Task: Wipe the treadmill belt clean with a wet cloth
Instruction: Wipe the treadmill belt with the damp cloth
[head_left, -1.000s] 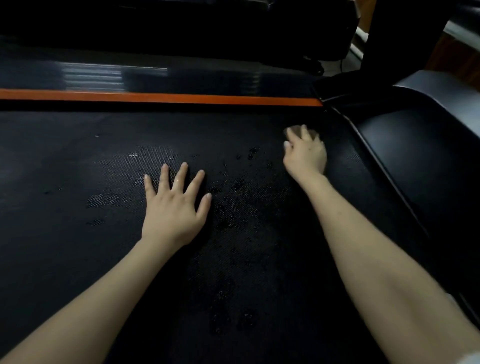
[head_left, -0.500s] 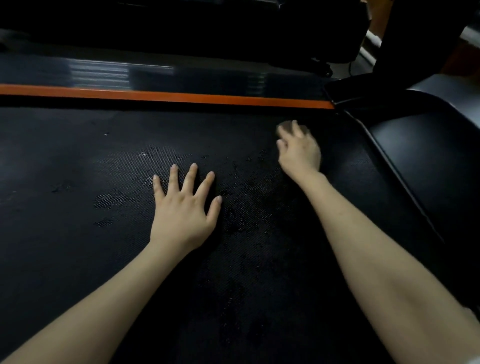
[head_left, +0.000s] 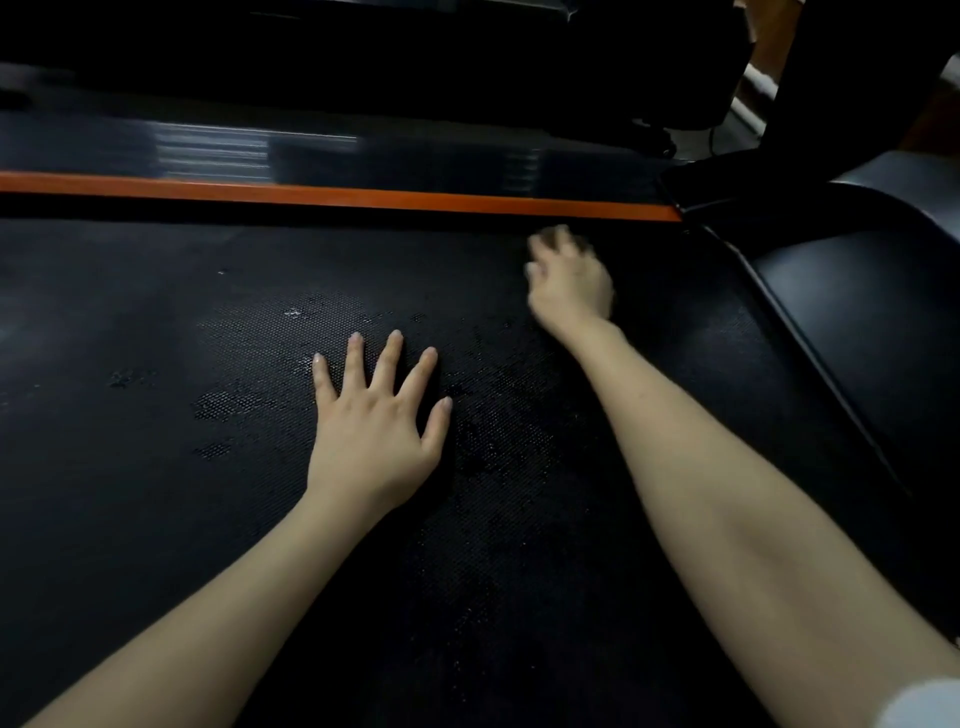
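The treadmill belt (head_left: 156, 519) is matt black with a rough dotted weave, glistening wet in patches; the side rail (head_left: 218, 150) is glossy and ribbed; the motor cover (head_left: 862, 322) looks like smooth plastic.

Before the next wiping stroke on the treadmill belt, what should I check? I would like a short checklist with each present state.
1. The cloth under the right hand: ok, though blurred.
2. The left hand flat on the belt, apart from the cloth: ok.
3. Belt wetted: ok, damp patches show.
4. Belt clean: cannot tell, a pale speck shows.
5. Cloth apart from the orange strip: ok, but close.
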